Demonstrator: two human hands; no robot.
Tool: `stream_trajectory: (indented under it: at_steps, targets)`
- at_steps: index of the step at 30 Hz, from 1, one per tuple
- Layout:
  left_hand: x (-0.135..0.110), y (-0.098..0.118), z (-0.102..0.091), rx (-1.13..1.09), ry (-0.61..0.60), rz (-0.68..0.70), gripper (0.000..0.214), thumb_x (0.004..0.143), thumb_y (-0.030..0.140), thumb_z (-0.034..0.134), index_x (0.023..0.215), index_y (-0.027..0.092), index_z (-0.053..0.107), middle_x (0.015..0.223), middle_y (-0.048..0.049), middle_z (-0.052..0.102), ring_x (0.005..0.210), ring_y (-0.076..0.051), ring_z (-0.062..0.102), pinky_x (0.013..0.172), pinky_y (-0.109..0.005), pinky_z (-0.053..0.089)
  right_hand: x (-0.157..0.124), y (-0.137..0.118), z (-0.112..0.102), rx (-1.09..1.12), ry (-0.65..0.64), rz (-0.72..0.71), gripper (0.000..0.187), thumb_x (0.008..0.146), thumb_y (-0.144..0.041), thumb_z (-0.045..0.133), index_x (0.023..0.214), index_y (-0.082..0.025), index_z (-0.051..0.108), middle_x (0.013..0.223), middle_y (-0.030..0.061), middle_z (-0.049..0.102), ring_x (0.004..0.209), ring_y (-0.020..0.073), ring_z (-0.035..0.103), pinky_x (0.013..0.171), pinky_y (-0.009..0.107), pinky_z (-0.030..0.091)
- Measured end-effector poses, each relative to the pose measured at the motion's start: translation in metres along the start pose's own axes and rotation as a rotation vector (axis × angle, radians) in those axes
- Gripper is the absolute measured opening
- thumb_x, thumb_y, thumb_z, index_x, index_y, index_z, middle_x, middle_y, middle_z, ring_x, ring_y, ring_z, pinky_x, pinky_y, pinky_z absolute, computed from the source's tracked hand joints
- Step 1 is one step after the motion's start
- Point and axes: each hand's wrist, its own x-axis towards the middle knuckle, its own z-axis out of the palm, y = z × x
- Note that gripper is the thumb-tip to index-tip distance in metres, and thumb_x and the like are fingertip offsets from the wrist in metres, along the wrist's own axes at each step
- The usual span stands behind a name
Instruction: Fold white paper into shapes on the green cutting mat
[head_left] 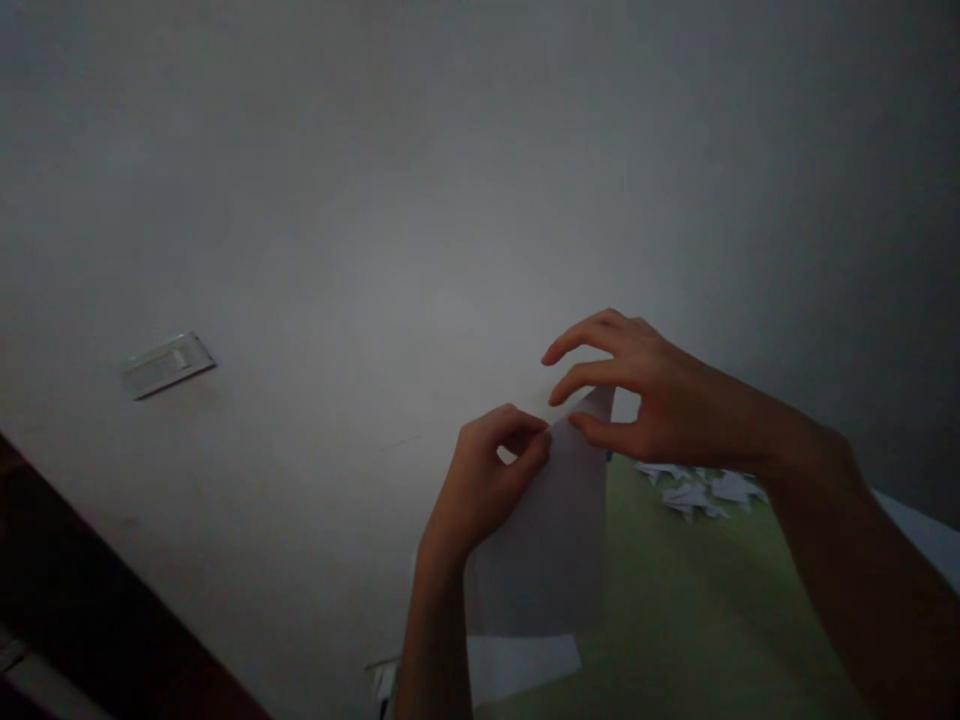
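Observation:
A sheet of white paper hangs upright in front of me, its top edge sloping up to a corner at the right. My left hand pinches that top edge between thumb and index finger. Over the raised right corner is my right hand, its fingers spread and curved. The right thumb lies against the paper near the top edge, while the index and other visible fingertips stand apart from it. Part of the corner is hidden behind the right hand.
Several folded white paper pieces lie on a green surface at the right. Another white sheet lies below the held one. A plain wall with a switch plate is ahead; a dark edge runs lower left.

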Motion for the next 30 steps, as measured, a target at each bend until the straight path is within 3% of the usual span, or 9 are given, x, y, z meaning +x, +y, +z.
stream_trajectory:
  at_steps: [5, 17, 30]
  targets:
    - [-0.003, 0.007, -0.003, 0.095, -0.027, 0.043, 0.010, 0.083, 0.013, 0.063, 0.079, 0.018, 0.071, 0.075, -0.0007, 0.067, 0.070, -0.013, 0.060, 0.068, -0.025, 0.046, 0.004, -0.004, 0.011, -0.055, -0.114, -0.038, 0.010, 0.079, -0.016, 0.069, 0.081, -0.025, 0.074, 0.112, 0.0070, 0.071, 0.111, 0.0294, 0.060, 0.099, 0.049, 0.040]
    - [-0.006, 0.011, -0.007, 0.257, -0.100, 0.088, 0.015, 0.091, 0.019, 0.061, 0.080, 0.018, 0.071, 0.076, -0.0016, 0.066, 0.069, -0.013, 0.059, 0.067, -0.026, 0.043, 0.010, -0.008, 0.013, -0.072, -0.213, -0.013, 0.011, 0.072, -0.012, 0.070, 0.074, -0.022, 0.071, 0.091, 0.0038, 0.070, 0.097, 0.0246, 0.062, 0.094, 0.043, 0.038]
    - [-0.010, 0.013, -0.011, 0.322, -0.196, 0.054, 0.014, 0.086, 0.013, 0.062, 0.080, 0.017, 0.074, 0.076, -0.0010, 0.069, 0.068, -0.012, 0.058, 0.066, -0.024, 0.043, 0.003, 0.007, 0.015, 0.029, -0.321, 0.033, 0.010, 0.072, -0.013, 0.072, 0.077, -0.022, 0.073, 0.089, 0.0011, 0.070, 0.090, 0.0197, 0.063, 0.092, 0.038, 0.039]
